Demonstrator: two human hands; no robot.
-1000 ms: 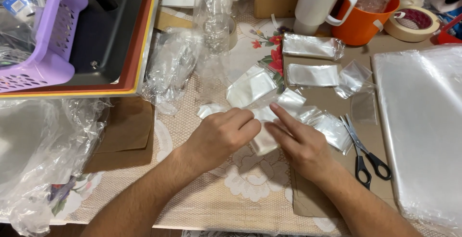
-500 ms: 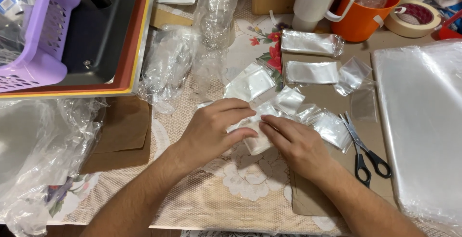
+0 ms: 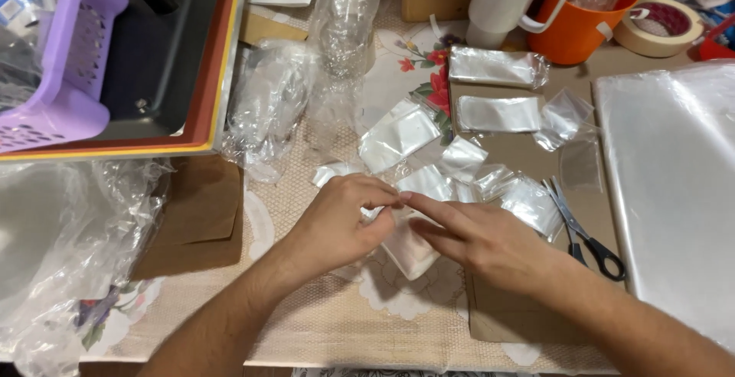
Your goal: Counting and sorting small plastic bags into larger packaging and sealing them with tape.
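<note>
So the biggest thing on my bench (image 3: 329, 323) is the stack of clear plastic sheets (image 3: 674, 186) off to my right, then the dark tray with the orange rim (image 3: 222, 71) and purple basket (image 3: 61, 55) up on the left, plus a heap of crumpled plastic wrap (image 3: 69, 247) by my left elbow. Up top there's an orange cup (image 3: 570, 36), a white mug (image 3: 509, 2) and a roll of tape (image 3: 658, 29). Scissors (image 3: 586, 235) lie just right of my right wrist, blades pointing away from me. Smaller clear pouches (image 3: 498, 113) are scattered around the middle. The one I'm actually working on, the small clear bag (image 3: 409, 247), sits right between my hands, its long axis running diagonally from up-left near my fingertips down-right toward me. My left hand (image 3: 344, 224) has its grip pinched together on the bag's upper edge, thumb and fingers closed on it. My right hand (image 3: 482, 243) isn't clamped on anything, fingers stretched flat over the bag, index tip meeting my left fingertips. Both hands are touching it, so neither is really nearer.
</note>
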